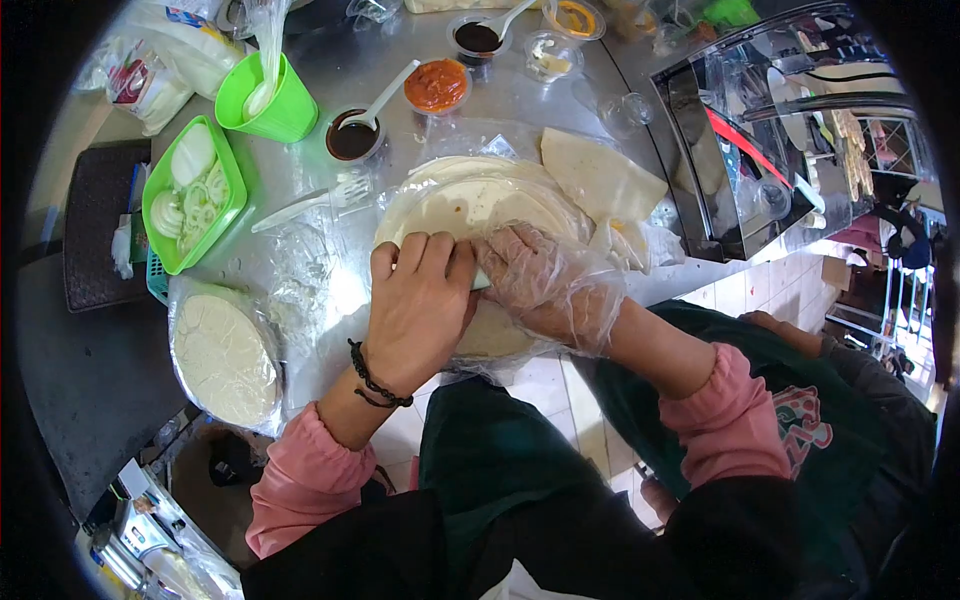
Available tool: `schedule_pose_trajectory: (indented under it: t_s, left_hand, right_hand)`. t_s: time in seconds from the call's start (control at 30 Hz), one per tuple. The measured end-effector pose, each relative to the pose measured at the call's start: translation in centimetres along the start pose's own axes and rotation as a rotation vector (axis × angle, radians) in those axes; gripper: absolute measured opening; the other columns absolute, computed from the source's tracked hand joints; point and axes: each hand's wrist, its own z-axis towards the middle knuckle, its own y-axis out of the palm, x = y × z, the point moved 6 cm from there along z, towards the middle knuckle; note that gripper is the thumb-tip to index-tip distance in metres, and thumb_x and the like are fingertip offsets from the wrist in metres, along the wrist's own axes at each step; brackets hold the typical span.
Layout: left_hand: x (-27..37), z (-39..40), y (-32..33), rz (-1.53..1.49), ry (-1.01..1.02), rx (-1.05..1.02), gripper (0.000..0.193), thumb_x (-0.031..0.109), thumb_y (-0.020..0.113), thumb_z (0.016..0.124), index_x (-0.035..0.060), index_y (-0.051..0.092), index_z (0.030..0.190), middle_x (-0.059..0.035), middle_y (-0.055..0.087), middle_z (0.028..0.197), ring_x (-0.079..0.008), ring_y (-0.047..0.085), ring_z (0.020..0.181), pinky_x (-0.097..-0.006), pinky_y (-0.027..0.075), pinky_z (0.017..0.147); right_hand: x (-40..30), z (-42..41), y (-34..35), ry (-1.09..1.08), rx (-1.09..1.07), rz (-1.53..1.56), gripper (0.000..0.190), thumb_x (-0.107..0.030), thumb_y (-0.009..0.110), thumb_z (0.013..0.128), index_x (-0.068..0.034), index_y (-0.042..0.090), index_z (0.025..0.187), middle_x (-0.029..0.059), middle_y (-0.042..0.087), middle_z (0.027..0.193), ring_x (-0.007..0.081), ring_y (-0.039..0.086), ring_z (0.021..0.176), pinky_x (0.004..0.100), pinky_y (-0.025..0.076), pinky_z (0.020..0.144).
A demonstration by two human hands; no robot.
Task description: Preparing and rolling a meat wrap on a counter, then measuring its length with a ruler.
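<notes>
My bare left hand (pixel 424 296) and my right hand (pixel 544 281), in a clear plastic glove, meet over a stack of round flatbreads (pixel 487 202) on clear plastic wrap. Between them shows a small pale piece (pixel 480 280), pinched by the fingers; what it is cannot be told. A folded flatbread sheet (pixel 600 176) lies at the stack's right. White plastic forks (pixel 319 199) lie to the left. Behind the stack stand a cup of red sauce (pixel 437 85) and a cup of dark sauce (pixel 352 141) with a white spoon (pixel 390 94).
Sliced onions lie in a green tray (pixel 238 180) at left, near a green cup (pixel 300 112). Wrapped flatbreads (pixel 225 360) sit at the table's left edge. A dark glass-fronted appliance (pixel 720 165) stands right. Another person (pixel 840 420) is close on the right.
</notes>
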Motion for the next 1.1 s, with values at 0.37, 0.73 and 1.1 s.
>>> schedule_pose_trajectory:
  t_s: [0.37,0.73,1.1]
  left_hand:
    - [0.8,-1.3,0.6,0.138,0.020,0.025,0.038,0.019,0.065,0.064,0.0045,0.055,0.098,-0.0047,0.051,0.096,-0.0206,0.045,0.091,-0.0369,0.029,0.075]
    - [0.9,-0.5,0.5,0.015,0.004,0.062,0.039,0.022,0.067,0.063,0.0102,0.057,0.099,-0.0019,0.054,0.091,-0.0211,0.044,0.093,-0.0382,0.028,0.077]
    - [1.3,-0.8,0.6,0.025,-0.005,0.068,0.038,0.021,0.066,0.064,0.0101,0.056,0.099,-0.0017,0.054,0.094,-0.0215,0.043,0.095,-0.0390,0.027,0.078]
  right_hand:
    - [-0.1,-0.9,-1.0,0.026,-0.031,0.062,0.037,-0.018,0.051,0.074,0.006,0.050,0.103,0.0181,0.052,0.098,0.0294,0.052,0.094,0.0358,0.041,0.085]
    - [1.2,-1.4,-1.6,0.073,-0.122,-0.020,0.025,-0.021,0.053,0.073,-0.005,0.057,0.092,0.0091,0.055,0.098,0.0225,0.051,0.096,0.0338,0.040,0.078]
    - [0.9,-2.0,-1.7,0.042,0.003,-0.128,0.028,-0.020,0.053,0.072,-0.008,0.058,0.096,0.0038,0.057,0.095,0.0218,0.051,0.094,0.0371,0.040,0.074]
